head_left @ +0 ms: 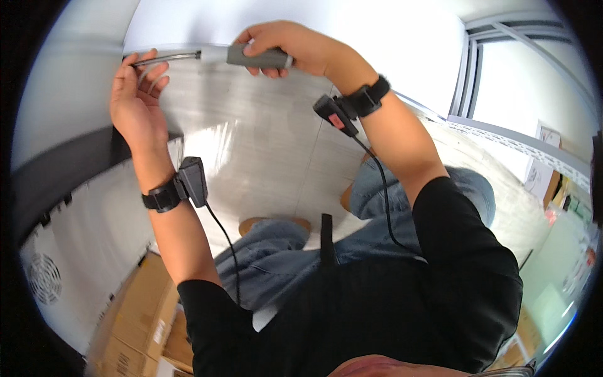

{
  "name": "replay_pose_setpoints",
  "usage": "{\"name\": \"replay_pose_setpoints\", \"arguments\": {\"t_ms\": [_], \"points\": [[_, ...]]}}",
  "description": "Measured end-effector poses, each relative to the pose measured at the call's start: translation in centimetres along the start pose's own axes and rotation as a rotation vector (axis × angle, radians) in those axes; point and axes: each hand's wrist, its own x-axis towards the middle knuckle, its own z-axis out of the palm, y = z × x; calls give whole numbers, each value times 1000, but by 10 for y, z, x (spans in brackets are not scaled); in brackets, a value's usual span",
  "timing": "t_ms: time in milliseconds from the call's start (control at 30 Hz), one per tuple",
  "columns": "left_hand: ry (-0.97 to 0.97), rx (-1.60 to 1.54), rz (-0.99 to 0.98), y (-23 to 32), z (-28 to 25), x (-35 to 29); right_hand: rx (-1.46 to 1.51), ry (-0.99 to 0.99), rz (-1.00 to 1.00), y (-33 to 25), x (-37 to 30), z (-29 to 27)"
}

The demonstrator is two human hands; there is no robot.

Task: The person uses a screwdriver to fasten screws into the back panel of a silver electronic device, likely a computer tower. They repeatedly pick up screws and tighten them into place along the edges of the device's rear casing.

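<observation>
High in the view, my right hand (pixel 270 47) is closed round the grey handle of a slim hand tool (pixel 260 58). A pale collar joins the handle to thin, shiny metal rods (pixel 173 56), which point left. Their far end meets my left hand (pixel 138 100), where thumb and forefinger close on it. The other left fingers are curled and spaced apart, with a thin pale curved piece (pixel 146 76) among them. The tool's exact kind is unclear. Each wrist bears a black strap with a small black device and a cable.
A white panel (pixel 389 44) rises beyond my hands, above a shiny tiled floor (pixel 276 125). Grey metal framing (pixel 515 135) runs along the right. At lower left are a pale casing with a round vent (pixel 45 278) and cardboard boxes (pixel 135 308). My jeans-clad legs are below.
</observation>
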Motion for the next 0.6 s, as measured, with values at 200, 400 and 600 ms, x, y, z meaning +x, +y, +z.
{"name": "replay_pose_setpoints", "arguments": {"t_ms": [200, 400, 600], "points": [[-215, -76, -219, -50, 101, 32, 270, 281, 46, 49, -53, -55], [-504, -171, -455, -116, 204, 50, 491, 567, 7, 96, -125, -96], [-558, 216, -199, -182, 287, 52, 578, 888, 39, 129, -162, -106]]}}
